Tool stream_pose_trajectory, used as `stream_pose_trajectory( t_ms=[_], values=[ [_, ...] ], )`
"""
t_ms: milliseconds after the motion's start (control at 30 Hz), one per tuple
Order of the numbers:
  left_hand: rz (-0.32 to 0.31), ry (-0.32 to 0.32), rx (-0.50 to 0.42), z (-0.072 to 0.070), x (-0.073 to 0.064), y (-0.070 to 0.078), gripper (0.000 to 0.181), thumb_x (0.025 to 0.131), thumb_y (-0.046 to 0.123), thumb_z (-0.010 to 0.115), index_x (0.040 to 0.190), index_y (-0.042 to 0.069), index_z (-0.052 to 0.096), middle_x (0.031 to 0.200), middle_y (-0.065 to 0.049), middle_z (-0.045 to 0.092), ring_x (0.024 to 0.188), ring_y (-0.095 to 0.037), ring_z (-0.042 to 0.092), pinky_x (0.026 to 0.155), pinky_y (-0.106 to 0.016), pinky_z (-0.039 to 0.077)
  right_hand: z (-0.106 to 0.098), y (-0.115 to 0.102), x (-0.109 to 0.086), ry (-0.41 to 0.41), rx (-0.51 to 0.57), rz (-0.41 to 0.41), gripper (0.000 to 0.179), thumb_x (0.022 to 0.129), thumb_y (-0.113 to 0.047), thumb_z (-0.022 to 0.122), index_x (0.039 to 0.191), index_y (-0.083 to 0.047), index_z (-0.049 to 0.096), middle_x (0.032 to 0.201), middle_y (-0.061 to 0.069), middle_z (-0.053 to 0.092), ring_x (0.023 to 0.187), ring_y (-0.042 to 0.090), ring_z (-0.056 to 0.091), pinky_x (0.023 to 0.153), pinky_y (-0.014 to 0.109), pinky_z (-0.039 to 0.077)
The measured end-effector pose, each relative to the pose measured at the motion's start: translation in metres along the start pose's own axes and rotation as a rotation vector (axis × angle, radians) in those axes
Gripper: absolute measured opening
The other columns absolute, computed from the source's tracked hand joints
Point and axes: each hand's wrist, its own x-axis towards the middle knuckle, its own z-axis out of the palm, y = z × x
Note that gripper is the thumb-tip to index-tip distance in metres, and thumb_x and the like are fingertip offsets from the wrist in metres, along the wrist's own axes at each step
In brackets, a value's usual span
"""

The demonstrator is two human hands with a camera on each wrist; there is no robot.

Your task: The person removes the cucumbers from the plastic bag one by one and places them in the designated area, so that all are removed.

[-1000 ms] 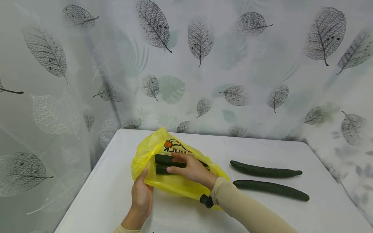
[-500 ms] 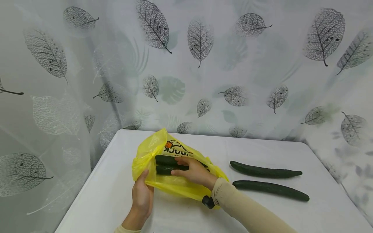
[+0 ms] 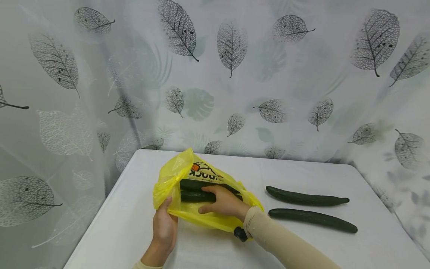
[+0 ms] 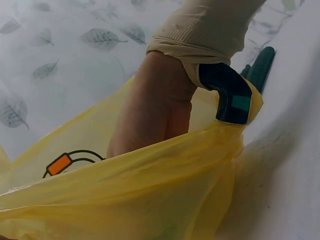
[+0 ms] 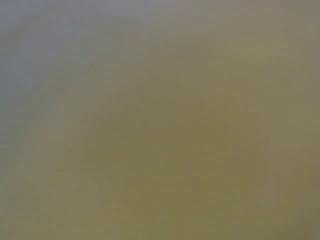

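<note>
In the head view a yellow plastic bag [image 3: 209, 218] lies on the table with its mouth spread. Two dark green cucumbers lie inside it, side by side: a far cucumber [image 3: 195, 184] and a near cucumber [image 3: 193, 197]. My left hand [image 3: 163, 226] grips the near left rim of the bag, thumb on top. My right hand [image 3: 223, 201] is in the bag's mouth, fingertips at the near cucumber and thumb spread away from it over the yellow plastic. The left wrist view shows the right hand [image 4: 155, 105] reaching down behind the bag's edge. Yellow blur fills the right wrist view.
To the right on the white table [image 3: 302, 175] lie two more cucumbers, an upper cucumber [image 3: 305, 197] and a lower cucumber [image 3: 312, 218]. A black wrist device [image 3: 240, 234] sits under the right cuff, against the bag. A leaf-patterned curtain [image 3: 235, 93] stands behind the table.
My right hand has shifted slightly right and toward me; its thumb has moved off the near cucumber, baring more of it. The left hand keeps its grip on the bag.
</note>
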Motion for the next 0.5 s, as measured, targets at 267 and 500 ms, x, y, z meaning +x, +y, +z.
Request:
stream_pose_trajectory(
  t_ms=[267,500],
  values=[
    [-0.008,0.005,0.002,0.0002,-0.0005,-0.0007,0.051,0.109,0.023,0.020,0.158,0.011,0.013,0.157,-0.005,0.024,0.146,-0.017,0.022,0.122,-0.038,0.016,0.0022,-0.0014,-0.0022,-0.003,-0.184,-0.048,0.076,0.083,-0.047,0.080,0.146,-0.011,0.054,0.147,0.014,0.049,0.135,0.034,0.045,0.112,0.051,0.035],
    [-0.012,0.010,0.006,-0.0002,-0.0007,0.0002,0.053,0.110,0.027,0.020,0.159,0.013,0.009,0.159,-0.004,0.022,0.147,-0.018,0.021,0.122,-0.038,0.016,0.0027,-0.0035,-0.0005,0.019,-0.245,-0.060,0.074,0.085,-0.046,0.079,0.144,-0.009,0.056,0.145,0.015,0.051,0.135,0.036,0.044,0.113,0.056,0.031]
  ],
)
